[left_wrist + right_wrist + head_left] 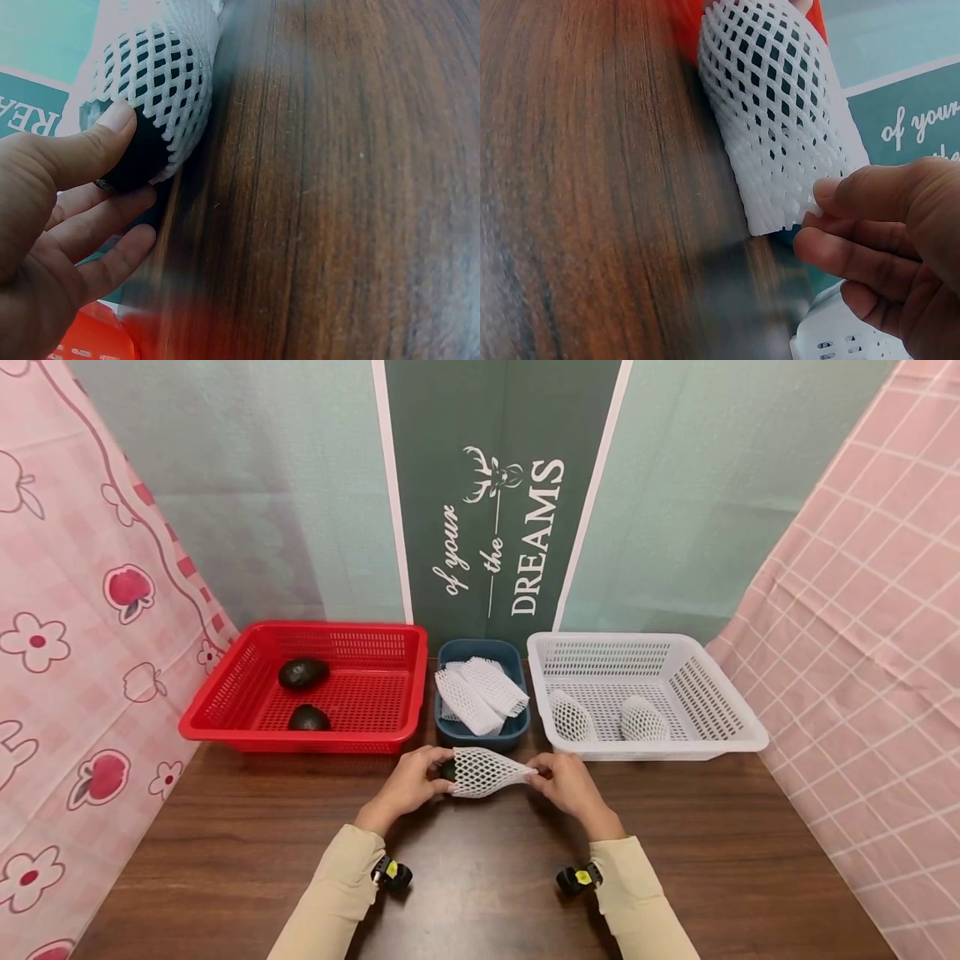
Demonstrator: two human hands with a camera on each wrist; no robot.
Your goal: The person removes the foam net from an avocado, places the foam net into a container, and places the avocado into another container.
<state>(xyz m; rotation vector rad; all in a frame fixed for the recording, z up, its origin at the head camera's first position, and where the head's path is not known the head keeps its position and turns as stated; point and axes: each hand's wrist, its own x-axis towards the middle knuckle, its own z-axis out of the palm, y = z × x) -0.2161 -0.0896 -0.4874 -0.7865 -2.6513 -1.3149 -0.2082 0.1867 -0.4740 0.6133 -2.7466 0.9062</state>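
Between the two hands, an avocado (pixel 139 154) sits most of the way inside a white foam net sleeve (pixel 483 772), its dark end sticking out on the left. My left hand (pixel 411 781) holds that bare end, thumb on one side and fingers on the other. With thumb and fingertips, my right hand (pixel 566 781) pinches the narrow tail of the sleeve, stretched out to the right. In the right wrist view the net (pixel 772 82) spreads wide around the fruit and flattens toward its loose edge.
A red basket (pixel 300 743) at the back left holds two bare avocados (pixel 303 673). Several folded foam sleeves (pixel 483 689) fill a small blue bin (pixel 483 649) in the middle. Two netted fruits (pixel 643 720) lie in a white basket (pixel 720 745) at the back right. Curtains enclose the wooden table (pixel 480 877).
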